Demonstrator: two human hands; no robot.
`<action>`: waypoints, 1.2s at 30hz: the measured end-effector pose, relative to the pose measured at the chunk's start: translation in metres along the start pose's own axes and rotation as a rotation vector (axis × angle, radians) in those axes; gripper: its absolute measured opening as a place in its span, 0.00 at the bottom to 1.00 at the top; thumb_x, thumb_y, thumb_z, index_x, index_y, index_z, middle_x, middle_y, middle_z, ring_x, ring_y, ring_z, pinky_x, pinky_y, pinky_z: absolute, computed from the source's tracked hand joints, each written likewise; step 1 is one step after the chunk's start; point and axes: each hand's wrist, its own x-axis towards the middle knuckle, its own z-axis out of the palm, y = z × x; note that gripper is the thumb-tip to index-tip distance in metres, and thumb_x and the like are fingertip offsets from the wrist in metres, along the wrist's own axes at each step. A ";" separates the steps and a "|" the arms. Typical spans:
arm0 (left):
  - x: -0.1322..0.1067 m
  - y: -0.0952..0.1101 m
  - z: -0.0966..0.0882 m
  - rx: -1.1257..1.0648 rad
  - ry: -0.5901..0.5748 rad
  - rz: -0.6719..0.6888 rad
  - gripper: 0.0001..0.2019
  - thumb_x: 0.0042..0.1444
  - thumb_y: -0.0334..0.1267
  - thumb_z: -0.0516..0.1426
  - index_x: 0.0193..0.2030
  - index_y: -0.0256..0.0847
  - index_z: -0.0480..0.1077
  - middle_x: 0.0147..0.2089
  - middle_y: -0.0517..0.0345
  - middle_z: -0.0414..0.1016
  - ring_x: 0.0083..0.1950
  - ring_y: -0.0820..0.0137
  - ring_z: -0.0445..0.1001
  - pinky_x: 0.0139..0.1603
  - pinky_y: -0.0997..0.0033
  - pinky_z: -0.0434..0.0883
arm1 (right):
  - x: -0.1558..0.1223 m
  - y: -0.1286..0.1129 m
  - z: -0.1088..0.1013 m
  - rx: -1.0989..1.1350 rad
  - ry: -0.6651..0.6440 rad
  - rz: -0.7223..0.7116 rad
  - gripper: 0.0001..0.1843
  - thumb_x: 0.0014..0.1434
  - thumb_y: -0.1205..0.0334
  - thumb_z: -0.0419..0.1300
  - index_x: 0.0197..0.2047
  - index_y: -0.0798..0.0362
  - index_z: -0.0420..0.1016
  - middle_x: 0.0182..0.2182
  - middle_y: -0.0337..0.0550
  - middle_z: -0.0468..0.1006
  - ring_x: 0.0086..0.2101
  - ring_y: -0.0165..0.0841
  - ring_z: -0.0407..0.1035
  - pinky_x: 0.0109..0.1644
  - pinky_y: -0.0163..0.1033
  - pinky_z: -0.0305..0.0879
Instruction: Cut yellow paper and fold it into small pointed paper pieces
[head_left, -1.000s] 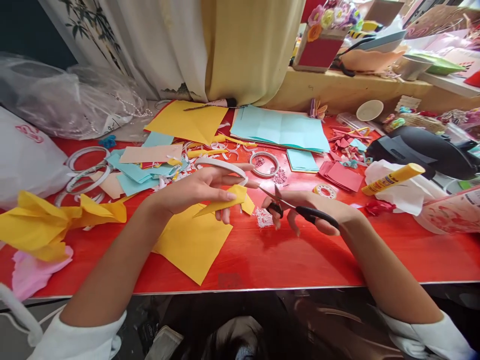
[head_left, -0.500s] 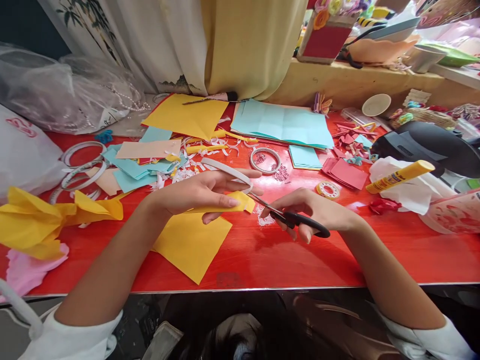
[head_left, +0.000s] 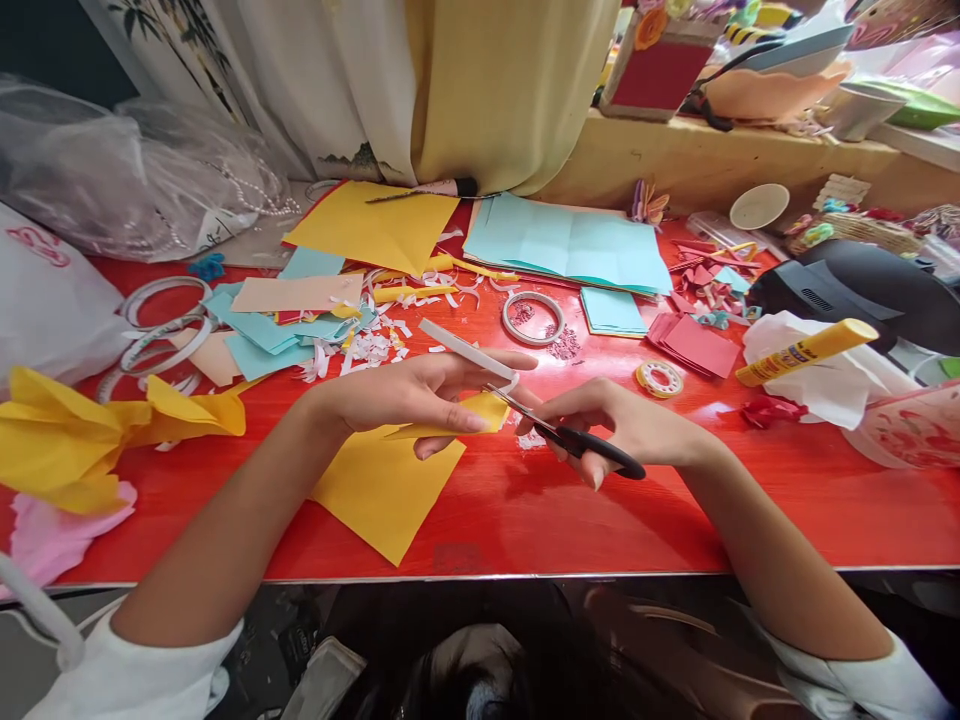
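Note:
My left hand [head_left: 420, 392] pinches a small folded piece of yellow paper [head_left: 480, 412] above the red table [head_left: 675, 520], with a white paper strip [head_left: 465, 352] lying across its fingers. My right hand [head_left: 622, 420] grips black-handled scissors [head_left: 570, 440], whose blades reach left into the edge of that yellow piece. A larger yellow sheet [head_left: 382, 490] lies flat on the table under my left wrist.
Yellow sheets [head_left: 375, 228], light blue sheets [head_left: 570, 245], tape rings [head_left: 531, 318], white shreds, red paper scraps [head_left: 694, 345] and a glue stick [head_left: 806, 352] on white tissue cover the table. Crumpled yellow paper [head_left: 82, 440] and plastic bags [head_left: 135, 190] lie left. A black device [head_left: 862, 295] sits right.
The scissors moved left from apart to meet the yellow piece, and their blades now bite into its edge. My left hand lowered the paper slightly.

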 end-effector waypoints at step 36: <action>0.005 -0.001 -0.001 0.149 -0.008 -0.059 0.31 0.54 0.36 0.59 0.63 0.61 0.56 0.60 0.53 0.66 0.20 0.82 0.69 0.21 0.79 0.68 | 0.001 -0.003 0.004 -0.161 0.015 -0.007 0.20 0.46 0.47 0.66 0.30 0.58 0.74 0.18 0.32 0.56 0.21 0.23 0.49 0.22 0.32 0.46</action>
